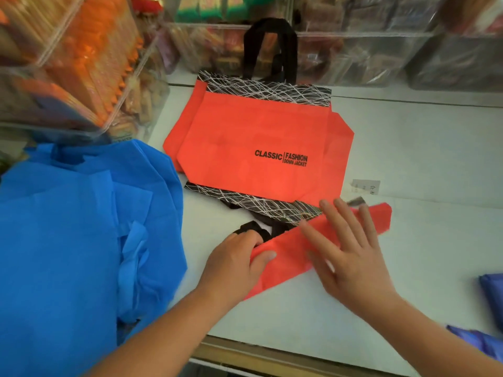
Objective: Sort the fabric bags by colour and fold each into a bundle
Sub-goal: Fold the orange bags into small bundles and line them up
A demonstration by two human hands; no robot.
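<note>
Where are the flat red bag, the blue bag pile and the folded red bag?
flat red bag (pixel 245 137), head view, middle of its front panel.
blue bag pile (pixel 68 227), head view, broad top sheet.
folded red bag (pixel 288 257), head view, bare red stretch left of centre.

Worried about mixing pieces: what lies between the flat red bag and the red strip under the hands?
A black band with white lines and black handles, seen in the head view.
</note>
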